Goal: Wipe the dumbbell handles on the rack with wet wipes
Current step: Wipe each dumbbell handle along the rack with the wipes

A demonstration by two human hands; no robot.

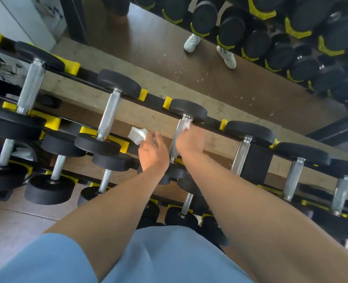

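Observation:
Black dumbbells with knurled chrome handles lie in rows on a black rack [152,103] with yellow saddles. My right hand [187,139] is wrapped around the handle [176,144] of a middle dumbbell on the top row, pressing a white wet wipe [187,124] against its far end near the black head [187,110]. My left hand [152,152] hovers just left of that handle and pinches a second crumpled white wipe [138,134]. The near head of this dumbbell is hidden under my wrists.
More dumbbells sit left [107,117] and right [241,156] on the top row, with lower rows beneath. A mirror behind the rack reflects the brown floor, white shoes [192,42] and another row of dumbbells. White specks dot the mirror.

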